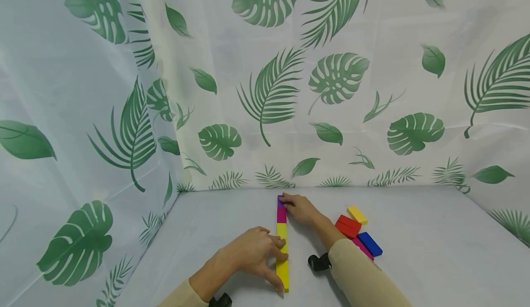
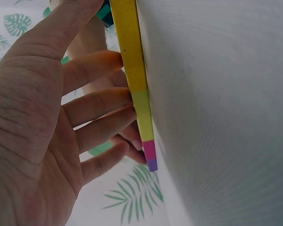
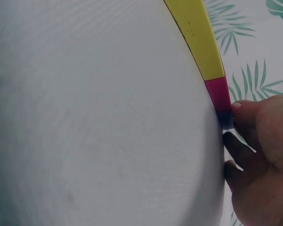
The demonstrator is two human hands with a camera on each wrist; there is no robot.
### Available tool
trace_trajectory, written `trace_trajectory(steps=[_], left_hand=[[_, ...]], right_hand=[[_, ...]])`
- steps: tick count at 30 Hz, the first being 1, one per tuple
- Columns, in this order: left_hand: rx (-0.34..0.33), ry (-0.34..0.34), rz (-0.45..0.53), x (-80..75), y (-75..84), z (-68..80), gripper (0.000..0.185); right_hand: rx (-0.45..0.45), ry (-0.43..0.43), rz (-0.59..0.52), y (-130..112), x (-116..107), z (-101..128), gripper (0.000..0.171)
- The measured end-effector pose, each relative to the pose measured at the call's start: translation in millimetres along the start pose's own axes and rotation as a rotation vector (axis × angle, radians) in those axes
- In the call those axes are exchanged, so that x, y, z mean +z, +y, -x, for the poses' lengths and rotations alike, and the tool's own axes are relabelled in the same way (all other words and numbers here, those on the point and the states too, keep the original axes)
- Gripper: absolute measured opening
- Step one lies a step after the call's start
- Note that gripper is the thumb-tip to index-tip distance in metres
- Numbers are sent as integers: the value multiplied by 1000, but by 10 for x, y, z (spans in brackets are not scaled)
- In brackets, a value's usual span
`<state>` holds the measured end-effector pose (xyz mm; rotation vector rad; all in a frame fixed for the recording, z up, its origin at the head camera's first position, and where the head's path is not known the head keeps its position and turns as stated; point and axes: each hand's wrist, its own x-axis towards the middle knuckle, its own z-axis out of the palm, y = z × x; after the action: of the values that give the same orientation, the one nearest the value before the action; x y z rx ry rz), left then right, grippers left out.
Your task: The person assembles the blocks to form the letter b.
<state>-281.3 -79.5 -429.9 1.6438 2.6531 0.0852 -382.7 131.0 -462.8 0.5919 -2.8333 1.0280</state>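
A straight row of flat blocks (image 1: 282, 238) lies end to end on the grey table (image 1: 434, 251): purple (image 1: 280, 201) farthest, then magenta (image 1: 281, 215), then two yellow ones (image 1: 282, 265). My left hand (image 1: 265, 251) rests beside the near yellow blocks, its straight fingers (image 2: 99, 106) pressing their left edge (image 2: 132, 56). My right hand (image 1: 299, 208) is at the far end. Its curled fingers (image 3: 245, 113) pinch the purple block (image 3: 225, 120) next to the magenta one (image 3: 218, 94).
Loose blocks lie right of the row: yellow (image 1: 357, 215), red (image 1: 348, 226), blue (image 1: 370, 244) and a magenta one (image 1: 362, 248) partly under my right sleeve. A leaf-print curtain (image 1: 265, 90) walls the table at the back and both sides.
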Motion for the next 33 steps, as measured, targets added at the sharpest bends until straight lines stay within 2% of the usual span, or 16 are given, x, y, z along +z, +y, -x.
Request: trace_trajectory(steps=[13,25,33], left_hand=[[16,12,-26,-4,11,17,69],[18,25,-23,7,8,5,70],[-2,12,-21,8,13,7,71]], right_hand=[[-1,-1,62,30,43,-9,34],[-27,-45,31,0,-28,44,39],[-9,5,9,0,-55,101,44]])
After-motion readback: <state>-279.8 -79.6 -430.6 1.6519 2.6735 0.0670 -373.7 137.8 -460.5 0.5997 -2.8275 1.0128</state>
